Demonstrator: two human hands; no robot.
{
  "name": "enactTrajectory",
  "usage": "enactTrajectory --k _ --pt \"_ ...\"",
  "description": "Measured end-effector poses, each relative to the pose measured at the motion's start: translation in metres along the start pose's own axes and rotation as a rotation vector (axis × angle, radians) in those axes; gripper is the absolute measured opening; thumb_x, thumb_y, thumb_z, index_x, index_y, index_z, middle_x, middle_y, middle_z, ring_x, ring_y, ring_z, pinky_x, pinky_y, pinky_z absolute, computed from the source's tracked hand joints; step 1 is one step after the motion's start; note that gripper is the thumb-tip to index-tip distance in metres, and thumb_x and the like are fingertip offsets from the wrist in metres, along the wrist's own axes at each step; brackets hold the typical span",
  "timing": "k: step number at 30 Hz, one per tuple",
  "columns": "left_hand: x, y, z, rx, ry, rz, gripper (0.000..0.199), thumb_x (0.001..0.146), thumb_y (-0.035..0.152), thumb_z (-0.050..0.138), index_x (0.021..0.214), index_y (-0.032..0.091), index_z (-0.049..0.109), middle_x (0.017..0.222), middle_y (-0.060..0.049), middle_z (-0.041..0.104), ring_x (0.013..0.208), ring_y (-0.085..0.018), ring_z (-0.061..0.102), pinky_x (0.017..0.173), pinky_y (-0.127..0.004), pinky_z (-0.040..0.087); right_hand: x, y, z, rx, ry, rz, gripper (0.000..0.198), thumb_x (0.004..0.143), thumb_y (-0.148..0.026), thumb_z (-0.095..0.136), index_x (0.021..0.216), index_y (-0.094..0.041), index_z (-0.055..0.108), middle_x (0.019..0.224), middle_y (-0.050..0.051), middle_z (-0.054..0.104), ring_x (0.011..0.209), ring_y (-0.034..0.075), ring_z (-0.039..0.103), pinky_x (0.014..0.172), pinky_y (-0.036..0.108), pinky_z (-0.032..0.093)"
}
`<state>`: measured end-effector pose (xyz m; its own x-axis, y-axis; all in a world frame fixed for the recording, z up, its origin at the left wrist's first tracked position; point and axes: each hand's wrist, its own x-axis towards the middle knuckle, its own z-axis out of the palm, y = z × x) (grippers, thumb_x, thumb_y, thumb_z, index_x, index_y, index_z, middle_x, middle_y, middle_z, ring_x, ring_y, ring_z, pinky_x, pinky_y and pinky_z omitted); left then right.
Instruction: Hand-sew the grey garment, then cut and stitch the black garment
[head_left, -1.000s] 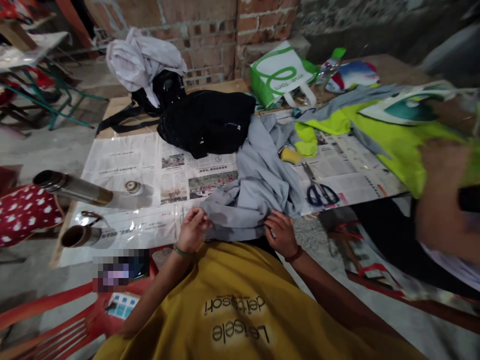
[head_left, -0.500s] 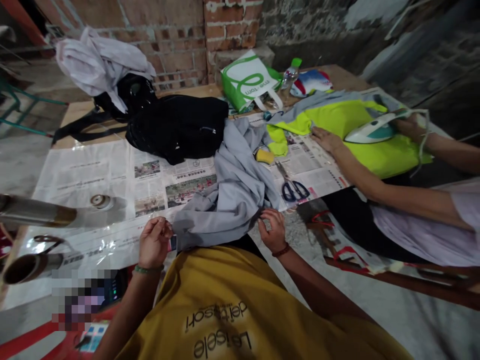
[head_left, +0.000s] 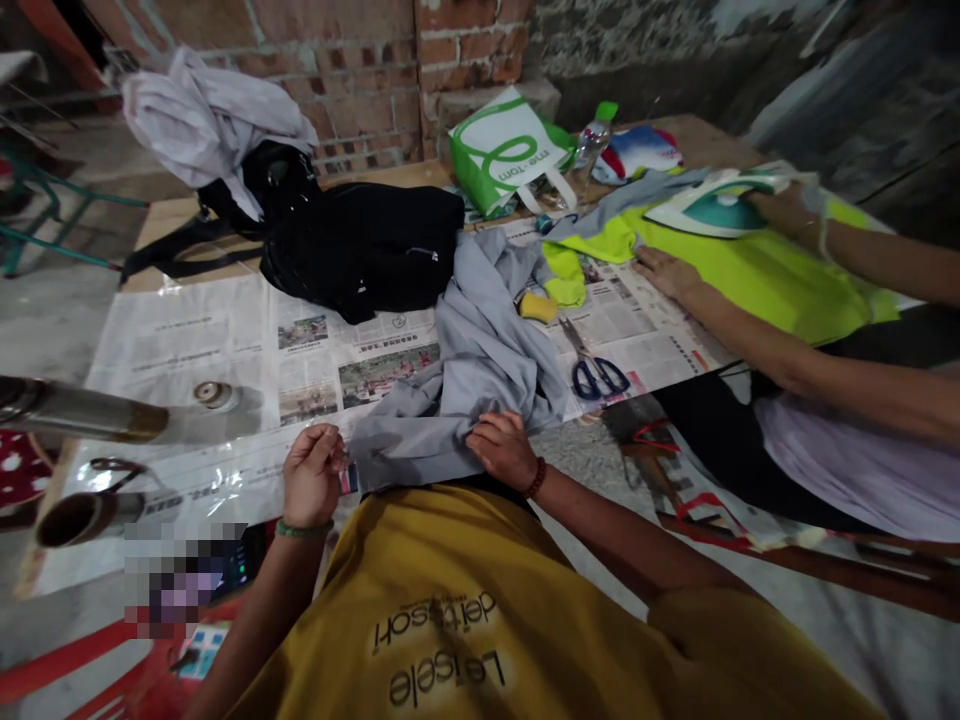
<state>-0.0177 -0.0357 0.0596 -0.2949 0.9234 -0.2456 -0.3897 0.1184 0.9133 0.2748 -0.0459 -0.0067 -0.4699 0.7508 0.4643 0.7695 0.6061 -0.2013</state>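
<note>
Newspaper (head_left: 180, 330) is spread over a table (head_left: 161, 222) before a brick wall (head_left: 360, 90). Grey cloth (head_left: 491, 330) is draped to the near edge, its near strip grasped beneath the curled fingers of the right hand (head_left: 506, 452). The left hand (head_left: 313, 475) is pinched closed beside it; whether anything fine is held cannot be told. Only this strip appears straightened; the remainder is left rumpled.

Outfit check: it's a mustard-yellow tee (head_left: 585, 590) with short, loose sleeves (head_left: 712, 640) and dark lettering (head_left: 448, 678) across the chest, something like "Leisele" on the top line. There's a green bracelet (head_left: 304, 528) on the left wrist and a dark reddish beaded one (head_left: 535, 479) on the right.
</note>
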Motion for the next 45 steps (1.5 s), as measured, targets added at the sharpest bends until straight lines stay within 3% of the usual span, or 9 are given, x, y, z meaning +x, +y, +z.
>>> enactTrajectory --k 5,10,18,23,27,30,35,40,45 --pt "0.003 0.004 0.003 -0.060 -0.042 -0.054 0.022 0.066 0.027 0.076 0.072 0.016 0.058 0.056 0.005 0.052 0.041 -0.003 0.038 0.039 -0.016 0.032 0.002 -0.002 -0.003 -0.013 0.019 -0.035 0.021 0.086 -0.035 0.059 0.102 -0.024 0.066 0.101 0.004 0.068 0.113 0.023 0.049 0.099 0.042 0.026" --pt "0.006 0.009 0.007 -0.072 -0.029 -0.021 0.025 0.065 0.027 0.077 0.076 0.017 0.057 0.056 0.006 0.053 0.038 -0.004 0.039 0.037 -0.016 0.032 0.008 -0.005 0.003 -0.029 0.063 -0.008 0.015 0.089 -0.021 0.053 0.094 -0.025 0.067 0.093 0.001 0.069 0.110 0.019 0.051 0.098 0.040 0.025" --pt "0.010 0.004 -0.004 0.031 0.011 0.073 0.020 0.067 0.024 0.074 0.074 0.014 0.058 0.054 0.006 0.054 0.033 0.000 0.033 0.033 -0.013 0.028 0.009 0.011 -0.001 -0.064 0.090 -0.011 0.017 0.091 -0.016 0.049 0.089 -0.021 0.065 0.089 0.002 0.069 0.105 0.017 0.054 0.098 0.036 0.027" --pt "0.013 0.000 -0.007 0.055 0.000 0.070 0.021 0.066 0.025 0.074 0.074 0.014 0.058 0.053 0.007 0.053 0.033 0.000 0.032 0.034 -0.013 0.030 0.000 0.033 -0.008 -0.118 0.082 0.015 0.017 0.091 -0.018 0.049 0.086 -0.020 0.064 0.087 0.003 0.068 0.104 0.017 0.055 0.097 0.036 0.027" --pt "0.019 0.012 -0.015 0.048 0.055 0.166 0.019 0.065 0.023 0.073 0.072 0.013 0.058 0.053 0.006 0.055 0.033 0.000 0.032 0.033 -0.012 0.024 -0.007 0.064 -0.025 -0.172 0.085 0.118 0.020 0.090 -0.019 0.047 0.080 -0.018 0.064 0.082 0.006 0.066 0.096 0.020 0.055 0.088 0.036 0.031" --pt "0.020 0.021 -0.012 0.006 0.036 0.195 0.019 0.066 0.023 0.073 0.072 0.014 0.057 0.053 0.006 0.056 0.031 0.000 0.031 0.033 -0.013 0.025 -0.007 0.069 -0.040 -0.165 0.108 0.179 0.016 0.089 -0.022 0.050 0.082 -0.017 0.063 0.083 0.006 0.066 0.096 0.021 0.055 0.086 0.036 0.032" --pt "0.015 0.020 0.011 0.015 -0.010 0.173 0.021 0.067 0.025 0.074 0.072 0.015 0.057 0.053 0.006 0.055 0.032 0.000 0.032 0.033 -0.013 0.025 0.013 0.025 -0.046 -0.055 0.168 0.069 0.020 0.087 -0.032 0.054 0.098 -0.018 0.064 0.096 0.008 0.066 0.105 0.023 0.053 0.094 0.040 0.033" --pt "0.008 0.017 0.018 0.009 -0.033 0.165 0.021 0.067 0.026 0.075 0.073 0.014 0.057 0.053 0.006 0.054 0.033 0.000 0.032 0.035 -0.013 0.027 0.054 -0.032 -0.024 -0.037 -0.017 -0.061 0.034 0.089 -0.042 0.054 0.114 -0.021 0.060 0.113 0.008 0.063 0.117 0.026 0.047 0.103 0.045 0.028" --pt "0.006 0.021 0.009 -0.036 -0.014 0.182 0.020 0.067 0.023 0.075 0.074 0.014 0.058 0.053 0.006 0.053 0.034 -0.001 0.033 0.035 -0.013 0.028 0.093 -0.058 0.009 -0.089 -0.227 -0.203 0.014 0.091 -0.026 0.052 0.093 -0.021 0.065 0.087 0.004 0.064 0.092 0.022 0.052 0.096 0.044 0.032"
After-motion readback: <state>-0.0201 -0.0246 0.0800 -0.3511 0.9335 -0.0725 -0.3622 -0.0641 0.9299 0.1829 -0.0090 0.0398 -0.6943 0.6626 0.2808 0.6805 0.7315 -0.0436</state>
